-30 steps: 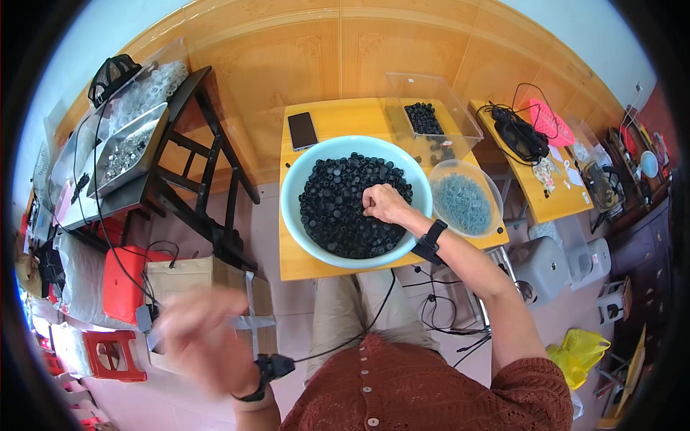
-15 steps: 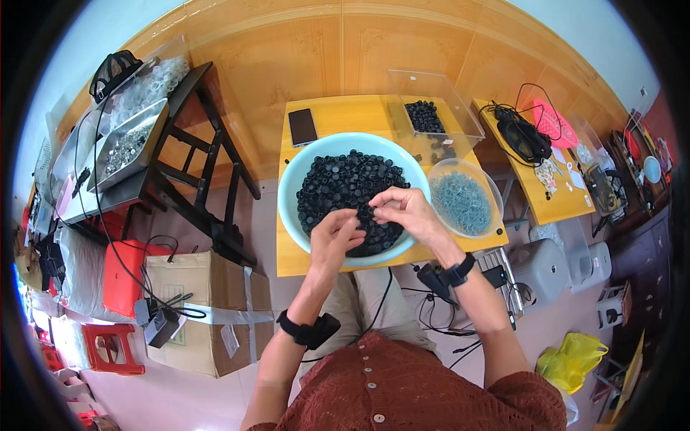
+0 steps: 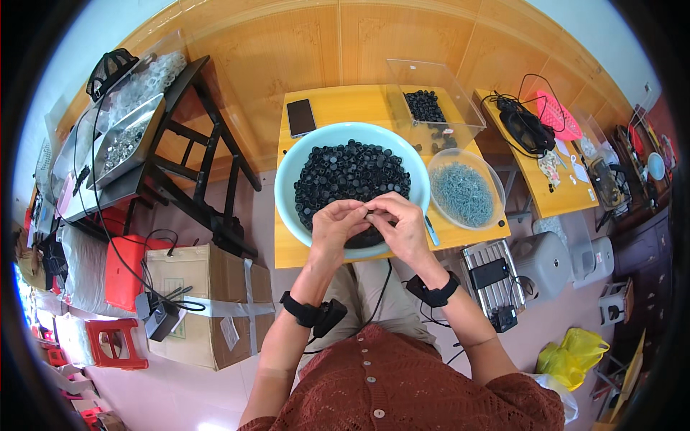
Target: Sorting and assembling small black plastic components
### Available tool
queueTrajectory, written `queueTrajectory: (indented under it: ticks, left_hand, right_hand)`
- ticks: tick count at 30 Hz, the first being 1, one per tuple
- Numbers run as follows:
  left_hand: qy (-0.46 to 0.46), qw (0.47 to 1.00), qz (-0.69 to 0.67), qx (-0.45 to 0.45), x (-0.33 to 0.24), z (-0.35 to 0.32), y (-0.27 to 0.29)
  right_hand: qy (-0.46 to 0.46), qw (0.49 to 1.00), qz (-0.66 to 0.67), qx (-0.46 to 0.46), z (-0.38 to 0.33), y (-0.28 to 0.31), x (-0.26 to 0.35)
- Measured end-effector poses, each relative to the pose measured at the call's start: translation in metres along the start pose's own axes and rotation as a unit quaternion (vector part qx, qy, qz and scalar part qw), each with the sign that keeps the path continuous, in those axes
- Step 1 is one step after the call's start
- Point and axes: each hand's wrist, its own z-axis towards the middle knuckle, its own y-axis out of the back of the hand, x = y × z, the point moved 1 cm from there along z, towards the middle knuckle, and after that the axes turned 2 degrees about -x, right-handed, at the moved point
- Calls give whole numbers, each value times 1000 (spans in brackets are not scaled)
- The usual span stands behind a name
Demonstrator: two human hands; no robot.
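A small dark piece (image 3: pixel 369 214) is held between the fingertips of the left hand (image 3: pixel 338 225) and the right hand (image 3: pixel 401 227), which are brought together over the near side of a pale blue basin (image 3: pixel 285 215). The thumb and fingers of each hand are pinched narrow, and the two sets of fingertips are almost touching; how the piece is shared between them is partly hidden and cannot be told. The basin is filled with a broad heap of black caps (image 3: pixel 352 172) and is set on a yellow wooden table (image 3: pixel 295 251). Beside its right side a translucent bowl (image 3: pixel 497 188) is placed, in which a pile of grey-blue screws (image 3: pixel 463 194) is contained. Between basin and bowl, near the table's front edge, a slim blue object (image 3: pixel 432 231) is seen. Behind the basin, a dark-screened phone (image 3: pixel 301 118) is laid at the left, while more black pieces (image 3: pixel 424 106) are held in a clear plastic box (image 3: pixel 463 100) at the right. A black band (image 3: pixel 313 313) is worn on the left wrist, and another black band (image 3: pixel 435 292) is worn on the right. On the floor to the left, a taped cardboard box (image 3: pixel 188 276) is placed.
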Motion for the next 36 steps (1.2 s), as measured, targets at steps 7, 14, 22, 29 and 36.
queueTrajectory:
  ticks: [7,14,22,29,36]
  left_hand:
    - [8,999,-38,11,-2,2,2]
    - [-128,973,192,-1,9,13,8]
    - [-82,995,53,15,-4,-8,-31]
    - [-83,995,51,-1,1,-11,-29]
    - [-49,998,44,-6,2,-8,-22]
  right_hand:
    - [-117,990,80,-18,2,15,-15]
    - [-241,912,331,-7,8,30,-11]
    - [-269,884,383,8,1,26,-9]
    - [-196,962,185,-44,-5,21,7]
    - [-22,928,-321,-185,4,125,-32]
